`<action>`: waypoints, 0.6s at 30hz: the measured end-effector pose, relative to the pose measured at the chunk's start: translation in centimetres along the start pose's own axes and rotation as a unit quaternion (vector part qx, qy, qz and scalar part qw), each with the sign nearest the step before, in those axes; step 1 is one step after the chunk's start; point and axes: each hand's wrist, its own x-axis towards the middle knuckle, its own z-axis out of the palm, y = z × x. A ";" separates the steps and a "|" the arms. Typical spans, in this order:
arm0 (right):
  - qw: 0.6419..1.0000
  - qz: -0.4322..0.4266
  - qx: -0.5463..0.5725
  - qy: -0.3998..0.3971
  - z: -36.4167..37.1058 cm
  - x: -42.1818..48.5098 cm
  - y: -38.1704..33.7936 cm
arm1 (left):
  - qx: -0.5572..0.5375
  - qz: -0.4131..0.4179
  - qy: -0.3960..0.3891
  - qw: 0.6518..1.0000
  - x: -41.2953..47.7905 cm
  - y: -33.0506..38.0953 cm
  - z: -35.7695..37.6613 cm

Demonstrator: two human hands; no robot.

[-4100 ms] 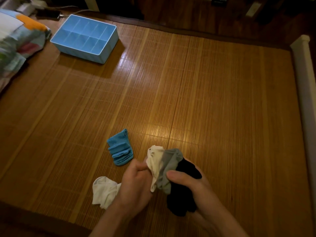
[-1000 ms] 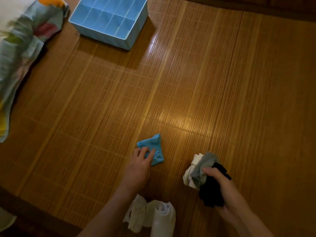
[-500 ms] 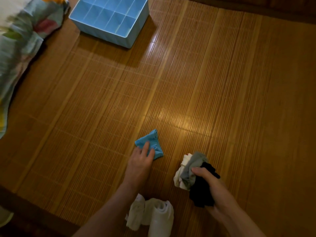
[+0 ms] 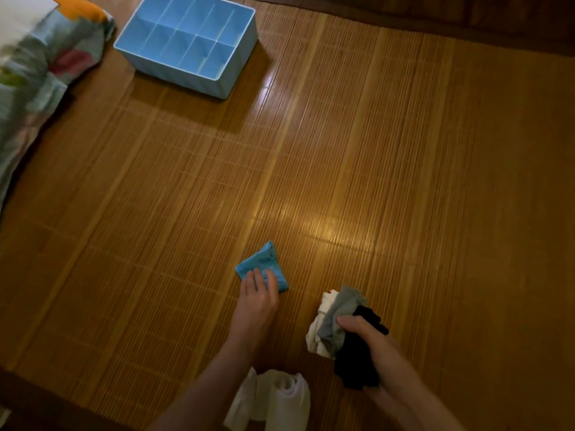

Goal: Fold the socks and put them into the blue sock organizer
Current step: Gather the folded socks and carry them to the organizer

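Note:
A folded blue sock [image 4: 260, 264] lies on the bamboo mat [image 4: 373, 169] near the middle front. My left hand [image 4: 255, 298] rests on its near edge with the fingers laid straight. My right hand [image 4: 365, 334] grips a bunch of socks [image 4: 336, 321] in white, grey and black, held just above the mat. A white sock [image 4: 280, 399] lies loose at the front between my forearms. The blue sock organizer [image 4: 239, 59] stands at the far left, and its compartments look bare.
A patterned pillow or quilt [image 4: 37, 73] lies along the left edge beside the organizer. The mat's dark wooden border runs along the front left [image 4: 46, 399] and across the far side [image 4: 466, 23].
My left hand has let go of the bunch, reached over to the blue sock and now lies on it. The right hand keeps the bunch. The view has shifted right and down.

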 end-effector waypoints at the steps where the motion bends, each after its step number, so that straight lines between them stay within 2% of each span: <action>1: 1.000 0.002 0.001 0.003 0.0 0.0 0.1 | -0.023 0.005 -0.006 1.000 0.2 -0.3 -0.2; 7: 1.000 0.011 0.010 0.010 -0.3 -0.3 0.9 | -0.169 0.030 -0.007 0.985 0.8 -3.3 -1.4; 10: 1.000 0.010 0.005 0.008 -0.5 -0.4 1.0 | -0.203 0.041 0.000 0.978 1.5 -4.1 -1.7; 14: 1.000 0.005 0.005 0.012 -0.8 -0.3 1.1 | -0.340 -0.005 -0.028 0.940 2.3 -5.6 -2.3; 18: 0.999 0.014 0.021 0.020 -1.0 -0.1 1.0 | -0.355 0.010 -0.019 0.935 2.9 -6.7 -2.1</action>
